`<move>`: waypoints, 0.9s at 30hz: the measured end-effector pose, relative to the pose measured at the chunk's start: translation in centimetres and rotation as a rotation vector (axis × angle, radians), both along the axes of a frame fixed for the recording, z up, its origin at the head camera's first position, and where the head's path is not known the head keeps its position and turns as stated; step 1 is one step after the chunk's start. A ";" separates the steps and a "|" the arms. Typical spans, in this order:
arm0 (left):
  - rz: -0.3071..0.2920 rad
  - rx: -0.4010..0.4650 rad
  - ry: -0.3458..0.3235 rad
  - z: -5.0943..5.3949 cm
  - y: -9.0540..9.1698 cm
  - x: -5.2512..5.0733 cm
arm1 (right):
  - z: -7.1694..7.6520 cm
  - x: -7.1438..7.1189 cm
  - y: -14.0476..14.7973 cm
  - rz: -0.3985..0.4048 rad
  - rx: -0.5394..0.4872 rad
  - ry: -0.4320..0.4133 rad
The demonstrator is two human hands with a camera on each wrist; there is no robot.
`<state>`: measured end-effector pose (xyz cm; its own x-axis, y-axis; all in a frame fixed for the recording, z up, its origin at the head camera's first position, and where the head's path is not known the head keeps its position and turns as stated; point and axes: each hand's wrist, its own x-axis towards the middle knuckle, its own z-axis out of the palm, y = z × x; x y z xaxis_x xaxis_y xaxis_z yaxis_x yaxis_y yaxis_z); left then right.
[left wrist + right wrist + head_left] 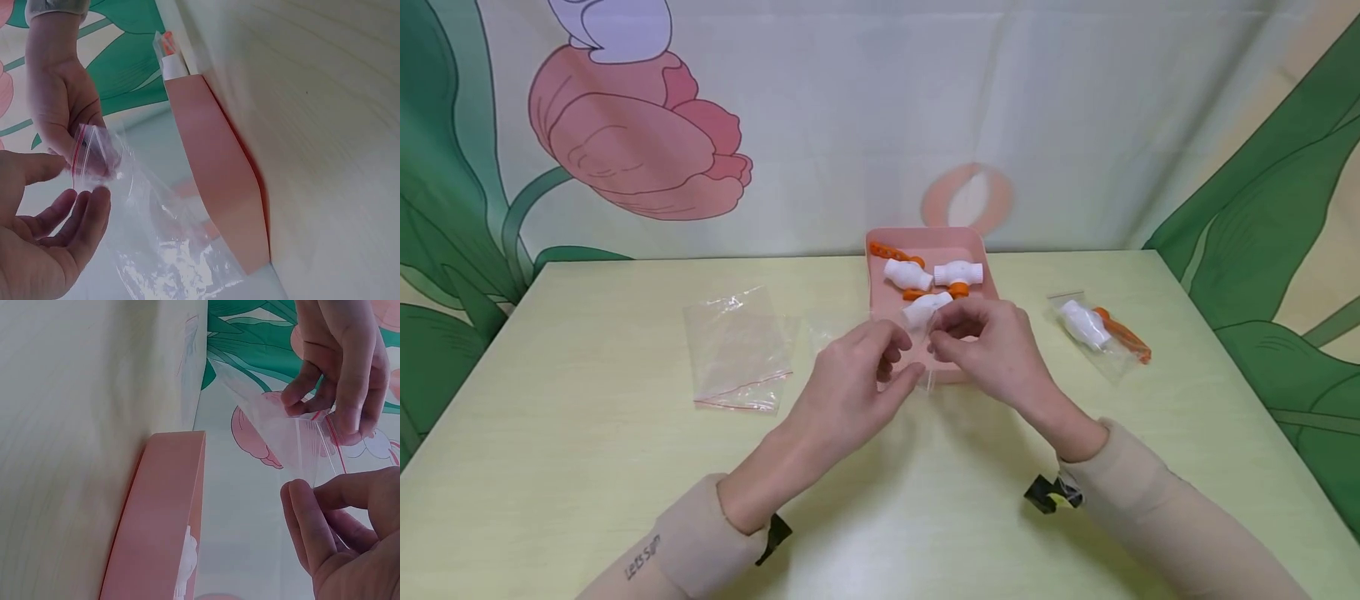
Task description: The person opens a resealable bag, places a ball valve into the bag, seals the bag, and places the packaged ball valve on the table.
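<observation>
A clear zip bag (150, 206) with a red line along its mouth hangs between the two hands. My right hand (996, 346) pinches its edge between thumb and fingers, plain in the right wrist view. The left hand (857, 375) is at the bag's mouth, its thumb and loosely bent fingers apart, with fingertips touching or very near the film. Under the hands stands a pink tray (877, 283) holding white plastic valves with orange handles, among them one valve (958, 273) at the right and another (908, 275) at the left.
Flat clear bags (733, 350) with red seals lie on the table left of the tray. To the right lies a bagged white valve (1086, 325) with an orange handle. A printed curtain (820, 125) hangs behind the table's back edge.
</observation>
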<state>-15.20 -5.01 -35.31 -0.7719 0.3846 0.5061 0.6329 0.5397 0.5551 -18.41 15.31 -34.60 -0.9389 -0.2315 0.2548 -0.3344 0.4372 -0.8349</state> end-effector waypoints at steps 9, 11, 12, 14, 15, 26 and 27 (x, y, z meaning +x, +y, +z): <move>-0.021 -0.163 0.150 0.3 -1.1 -1.1 | 0.3 -0.3 0.5 0.010 -0.061 -0.051; -0.016 -0.227 0.131 0.2 -1.4 -1.4 | 0.4 -0.3 0.6 0.013 -0.088 -0.075; -0.015 -0.252 0.113 0.1 -1.5 -1.5 | 0.4 -0.3 0.6 0.014 -0.098 -0.086; -0.013 -0.292 0.082 0.0 -1.6 -1.6 | 0.5 -0.2 0.6 0.015 -0.109 -0.102; -0.012 -0.307 0.072 -0.1 -1.7 -1.7 | 0.5 -0.2 0.6 0.015 -0.113 -0.109; -0.010 -0.346 0.036 -0.4 -1.8 -1.8 | 0.8 -0.1 0.8 0.018 -0.090 -0.139; -0.010 -0.348 0.033 -0.4 -1.8 -1.8 | 0.8 -0.1 0.8 0.020 -0.088 -0.141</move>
